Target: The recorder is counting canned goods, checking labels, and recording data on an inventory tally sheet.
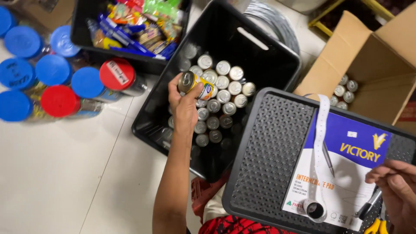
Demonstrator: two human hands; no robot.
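Left hand (184,106): closed around one small can (196,85), held above the black crate (277,65) of cans (221,102) at 12 o'clock. Right hand (396,190): at 4 o'clock, fingers pinching a black pen (368,203) over the writing pad (342,169) on the black lid (268,151). Blue- and red-lidded jars (56,82) at 10 o'clock.

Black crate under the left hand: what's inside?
The black crate holds small cans standing upright, silver tops showing. The left hand holds one can above them. Whether more cans lie beneath the top layer is hidden.
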